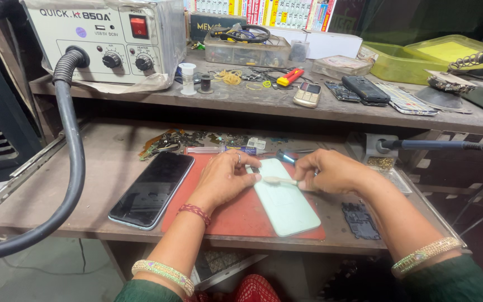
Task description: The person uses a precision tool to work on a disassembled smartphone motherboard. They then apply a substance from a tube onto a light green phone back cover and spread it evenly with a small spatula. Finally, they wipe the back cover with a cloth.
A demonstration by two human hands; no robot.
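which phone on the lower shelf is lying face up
The black-screened phone left of both hands, half off the red mat. The mint phone under the hands shows its back.

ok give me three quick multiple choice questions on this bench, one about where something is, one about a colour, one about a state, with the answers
1. Where does the dark-screened phone lie?
A. on the upper shelf
B. left of the red mat, partly over its edge
C. under the grey station

2. What colour is the phone back under the hands?
A. pale mint green
B. black
C. yellow

3. What is the right hand doing?
A. resting flat and empty
B. gripping the black hose
C. pinching a small pale tool

Answers:
1 B, it sits beside the left hand, overlapping the red mat at its left edge.
2 A, the shell on the mat is light green.
3 C, its fingers close on the pale tool, whose tip lies on the phone back near the left hand's fingertips.
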